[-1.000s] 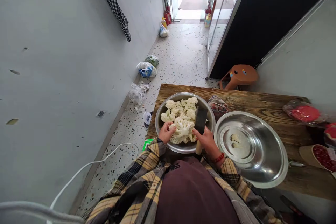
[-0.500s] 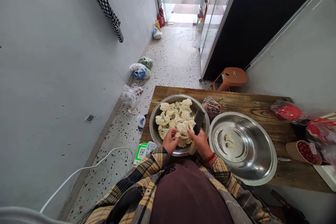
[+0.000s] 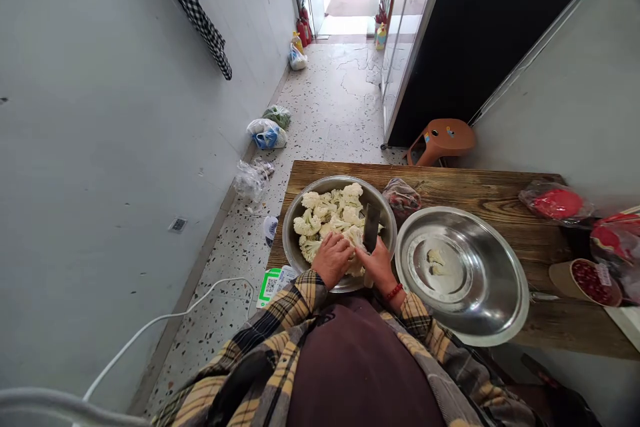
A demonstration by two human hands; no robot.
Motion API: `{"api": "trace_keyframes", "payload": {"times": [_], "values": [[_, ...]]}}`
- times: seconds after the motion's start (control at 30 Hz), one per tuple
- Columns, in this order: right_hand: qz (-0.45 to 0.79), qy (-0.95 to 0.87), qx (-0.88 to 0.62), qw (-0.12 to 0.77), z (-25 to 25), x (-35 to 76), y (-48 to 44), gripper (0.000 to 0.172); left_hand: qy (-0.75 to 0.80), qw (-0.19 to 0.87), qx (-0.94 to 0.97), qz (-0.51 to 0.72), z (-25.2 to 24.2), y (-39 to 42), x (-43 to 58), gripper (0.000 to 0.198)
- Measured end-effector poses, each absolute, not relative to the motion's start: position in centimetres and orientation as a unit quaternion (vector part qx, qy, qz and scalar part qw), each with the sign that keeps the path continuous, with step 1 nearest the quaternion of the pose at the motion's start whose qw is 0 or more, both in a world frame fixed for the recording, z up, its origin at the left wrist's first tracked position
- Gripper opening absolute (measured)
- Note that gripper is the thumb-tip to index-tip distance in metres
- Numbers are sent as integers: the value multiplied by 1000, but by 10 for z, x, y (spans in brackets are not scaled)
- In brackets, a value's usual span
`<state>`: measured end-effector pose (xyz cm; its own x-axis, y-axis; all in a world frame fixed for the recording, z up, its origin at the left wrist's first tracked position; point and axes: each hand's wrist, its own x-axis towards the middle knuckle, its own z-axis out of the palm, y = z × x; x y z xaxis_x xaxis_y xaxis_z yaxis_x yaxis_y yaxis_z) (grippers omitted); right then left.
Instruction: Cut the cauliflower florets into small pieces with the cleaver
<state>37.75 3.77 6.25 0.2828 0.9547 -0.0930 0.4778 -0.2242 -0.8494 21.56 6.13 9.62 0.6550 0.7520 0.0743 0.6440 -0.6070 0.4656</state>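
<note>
Cauliflower (image 3: 327,213) lies in the round bowl (image 3: 295,253); over the bowl's near right part, the right hand (image 3: 380,265) has its grip closed round the knife (image 3: 371,227). Left hand (image 3: 334,260) rests against florets at the bowl's near side; cannot tell whether its grip encloses one. Judgement: steady each piece low inside the bowl, short strokes, edge turned from left fingertips.

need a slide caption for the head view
Left hand on cauliflower, right hand holding a knife, over a metal bowl beside a wider basin.
</note>
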Motion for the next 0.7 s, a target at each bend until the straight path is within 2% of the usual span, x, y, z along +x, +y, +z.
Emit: {"api": "trace_keyframes", "payload": {"times": [0.17, 0.37, 0.53, 0.7], "values": [[304, -525, -716, 346, 65, 378, 39, 41, 418, 138, 895, 71, 91, 62, 228, 17], [288, -539, -725, 319, 61, 378, 39, 41, 407, 124, 903, 60, 89, 63, 232, 10], [294, -510, -750, 300, 57, 376, 44, 39, 438, 114, 890, 63, 87, 60, 242, 20], [298, -482, -768, 299, 53, 377, 51, 36, 468, 104, 877, 43, 88, 56, 251, 21]]}}
